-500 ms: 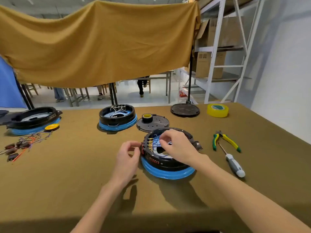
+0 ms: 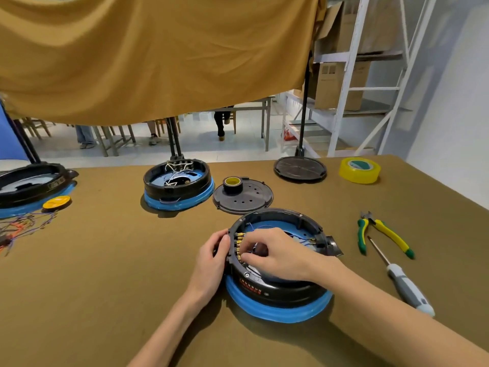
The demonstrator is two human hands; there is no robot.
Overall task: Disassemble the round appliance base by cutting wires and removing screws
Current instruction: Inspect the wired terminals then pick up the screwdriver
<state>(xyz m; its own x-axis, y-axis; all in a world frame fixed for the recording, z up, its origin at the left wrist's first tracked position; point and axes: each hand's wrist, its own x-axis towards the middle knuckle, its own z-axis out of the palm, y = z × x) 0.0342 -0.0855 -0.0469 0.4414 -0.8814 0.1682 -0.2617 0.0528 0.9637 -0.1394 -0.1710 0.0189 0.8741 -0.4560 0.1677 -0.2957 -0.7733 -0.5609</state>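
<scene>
Black round appliance base (image 2: 277, 284) with blue bottom ring sits open-side up on the olive worktop (image 2: 105, 274), directly under both hands. Left hand (image 2: 211, 258) grips the base's outer left wall, fingers curled against it. Right hand (image 2: 275, 254) reaches inside over the rim, fingertips pinching at the row of brass terminals (image 2: 239, 243) with thin blue wires (image 2: 260, 227); exact item pinched can't tell. Right of the right hand: yellow-green cutters (image 2: 383, 234) and a grey-handled screwdriver (image 2: 404, 284), side by side, untouched. Beyond the hands: perforated black cover plate (image 2: 246, 200) carrying a small tape roll (image 2: 232, 184), a second opened base (image 2: 178, 186), yellow tape (image 2: 360, 170).
</scene>
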